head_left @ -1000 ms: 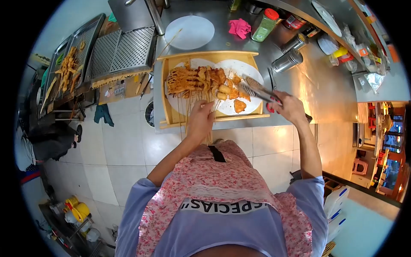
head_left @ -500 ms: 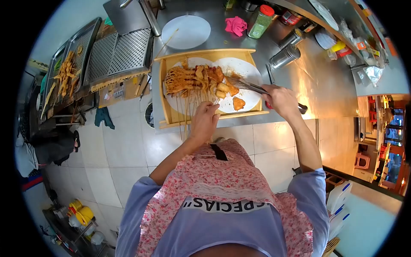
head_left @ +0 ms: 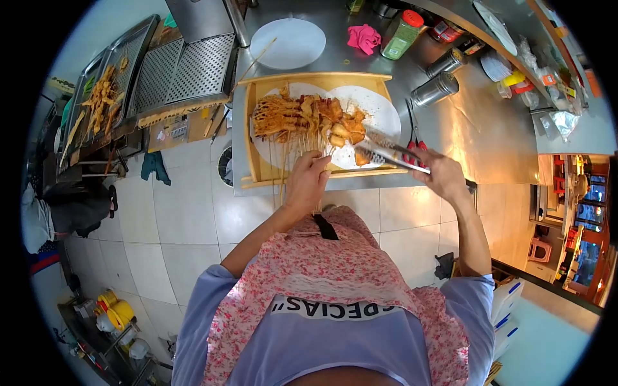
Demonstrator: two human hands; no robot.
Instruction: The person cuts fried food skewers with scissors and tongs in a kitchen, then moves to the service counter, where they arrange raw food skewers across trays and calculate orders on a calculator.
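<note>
My right hand point(head_left: 444, 175) is closed around metal tongs point(head_left: 394, 156), somewhat blurred, whose tips reach the near right side of the wooden tray point(head_left: 253, 161). A browned fried piece point(head_left: 362, 157) lies at those tips; I cannot tell whether they grip it. At the tray's front edge, my left hand point(head_left: 306, 180) has its fingers closed on thin skewer sticks. Skewered browned food point(head_left: 280, 117) is heaped over two white plates point(head_left: 383, 114) inside the tray, its sticks pointing toward me. Chunkier fried pieces point(head_left: 347, 128) sit at the heap's right end.
Red-handled scissors point(head_left: 413, 128) lie right of the tray. Behind it are a white plate point(head_left: 288, 44), a pink cloth point(head_left: 364, 39) and a red-lidded jar point(head_left: 402, 35). Two metal shakers point(head_left: 436, 89) stand to the right. Perforated trays point(head_left: 183, 67) are at left, another person point(head_left: 71, 206) beyond.
My right hand has moved down with the tongs, their tips shifting from the upper fried pieces to the lower one. The scissors now show more. My left hand stays at the sticks.
</note>
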